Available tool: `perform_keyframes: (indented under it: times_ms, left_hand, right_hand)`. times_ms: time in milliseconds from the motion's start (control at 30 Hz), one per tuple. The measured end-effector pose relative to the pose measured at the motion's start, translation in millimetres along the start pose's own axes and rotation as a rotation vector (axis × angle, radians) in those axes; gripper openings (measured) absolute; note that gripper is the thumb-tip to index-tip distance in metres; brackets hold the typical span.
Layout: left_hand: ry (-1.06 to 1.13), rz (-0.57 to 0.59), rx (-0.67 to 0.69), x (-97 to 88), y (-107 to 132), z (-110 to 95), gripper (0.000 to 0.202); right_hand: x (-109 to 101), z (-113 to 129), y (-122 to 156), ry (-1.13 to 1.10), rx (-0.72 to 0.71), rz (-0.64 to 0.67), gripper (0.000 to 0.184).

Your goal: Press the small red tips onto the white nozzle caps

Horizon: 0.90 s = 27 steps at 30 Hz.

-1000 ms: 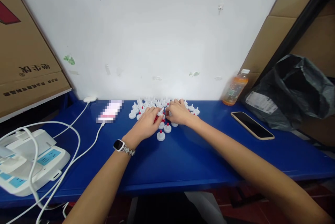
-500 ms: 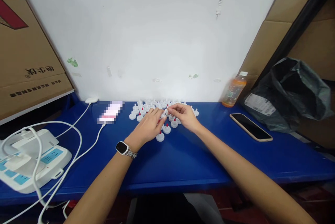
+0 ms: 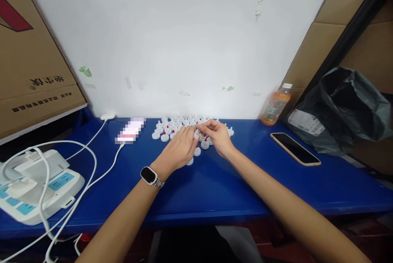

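Observation:
My left hand is closed around a white nozzle cap, mostly covered by the fingers. At its spout, the thumb and fingertips of my right hand are pinched together; whatever small thing sits between them is hidden. Around both hands lie many more white nozzle caps, spouts upward, on the blue table. Some carry a small red tip, such as the red-tipped cap below my right fingers. Another cap is partly covered by my left hand.
At left are a power strip with looping white cables and a lit, pixelated screen. A phone, an orange drink bottle and a dark plastic bag lie right. Cardboard and a white wall bound the table.
My left hand has shifted slightly right and turned, now covering more of the held cap and the near caps. My right hand remains pinched at the spout. The view has moved slightly.

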<state>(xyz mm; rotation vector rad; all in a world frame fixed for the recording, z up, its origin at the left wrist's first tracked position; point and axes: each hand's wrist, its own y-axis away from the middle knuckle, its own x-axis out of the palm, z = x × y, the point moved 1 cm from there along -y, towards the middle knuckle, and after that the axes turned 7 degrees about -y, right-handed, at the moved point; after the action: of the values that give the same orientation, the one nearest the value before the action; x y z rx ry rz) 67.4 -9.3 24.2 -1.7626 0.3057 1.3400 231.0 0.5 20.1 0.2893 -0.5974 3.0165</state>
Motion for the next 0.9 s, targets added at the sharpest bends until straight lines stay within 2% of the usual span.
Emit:
perform_keyframes:
  times_ms: [133,233,400,500,567,633,700,733,800,900]
  left_hand:
    - [0.026,-0.073,-0.050,4.6,-1,-2,0.044]
    - [0.061,-0.105,-0.076,6.8,-3,-3,0.054]
    - [0.182,-0.111,-0.084,4.4,-3,-1,0.066]
    - [0.250,-0.102,-0.093,4.7,-3,4,0.076]
    - [0.271,-0.117,-0.107,6.7,-3,8,0.082]
    - [0.252,-0.142,-0.122,9.1,-3,12,0.079]
    - [0.211,-0.136,-0.118,11.4,-4,16,0.064]
    - [0.189,-0.119,-0.111,12.5,-4,18,0.055]
    - [0.160,-0.106,-0.130,13.6,-4,21,0.044]
    - [0.140,-0.096,-0.144,13.4,-4,23,0.036]
  right_hand:
    - [11,2,9,0.132,-0.173,-0.079,0.042]
    - [20,4,12,0.230,-0.242,-0.075,0.043]
    - [20,15,6,0.249,-0.237,0.056,0.034]
    - [6,26,-3,0.264,-0.196,0.226,0.029]
    - [-8,31,-12,0.315,-0.194,0.271,0.025]
    - [-25,32,-25,0.431,-0.231,0.198,0.019]
    - [-40,28,-41,0.610,-0.263,0.118,0.012]
    - [-45,24,-50,0.709,-0.252,0.120,0.009]
    - [-50,15,-67,0.894,-0.208,0.181,0.005]
    - [-46,3,-89,1.151,-0.143,0.298,0.010]
